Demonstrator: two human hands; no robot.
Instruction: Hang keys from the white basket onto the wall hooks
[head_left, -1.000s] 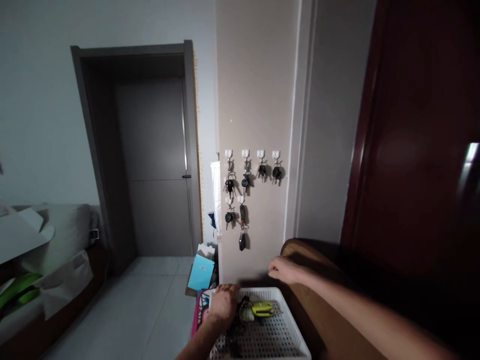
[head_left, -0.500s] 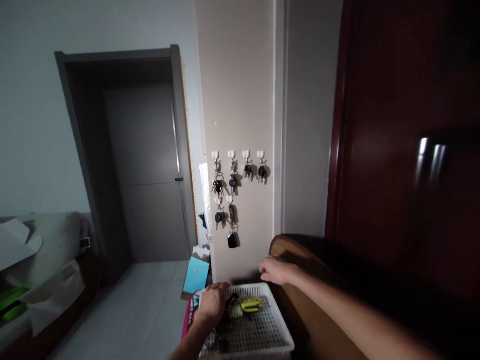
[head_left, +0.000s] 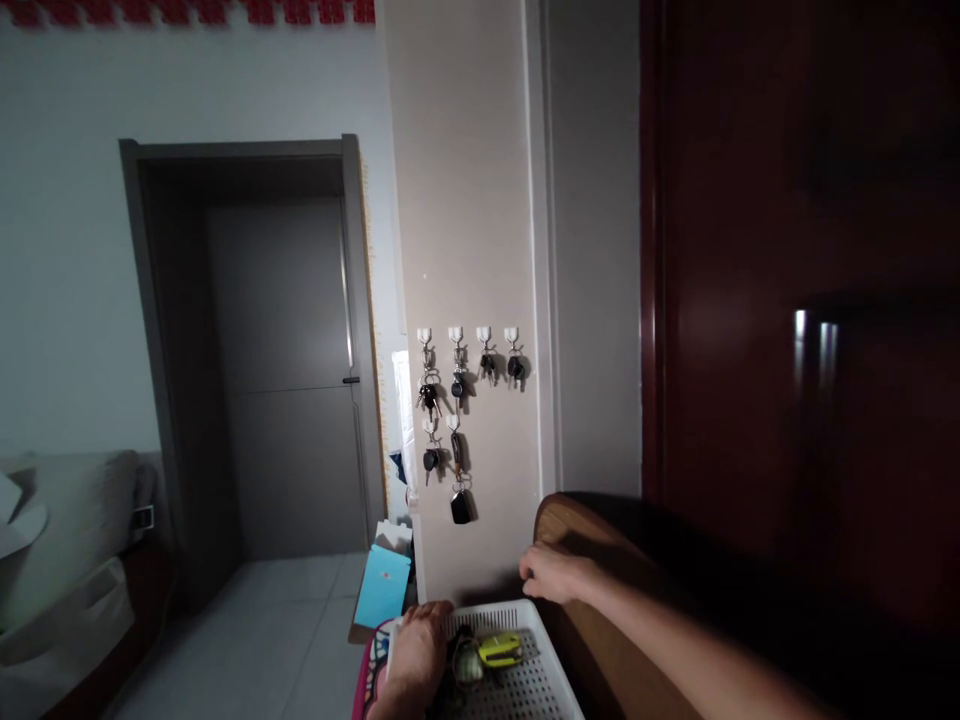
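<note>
My left hand (head_left: 414, 648) reaches into a white perforated basket (head_left: 536, 690) at the bottom of the view, its fingers curled down over dark keys; what they hold is hidden. A yellow-green tag (head_left: 500, 650) and a pale fob (head_left: 469, 668) lie in the basket beside it. My right hand (head_left: 549, 575) rests with bent fingers on the basket's far right corner, against the brown sofa arm (head_left: 559, 520). Above, on the beige wall, several key bunches (head_left: 457, 385) hang from white hooks (head_left: 454, 334), one with a black fob (head_left: 460, 506).
A grey closed door (head_left: 289, 380) stands to the left. A dark red wooden door (head_left: 795, 300) fills the right. A blue card (head_left: 382, 586) leans on the floor by the wall. A grey sofa (head_left: 67, 520) with a white bag sits at far left.
The view has tilted up and swung right, so the basket and both hands sit lower in the picture. Both hands keep their places on the basket.
</note>
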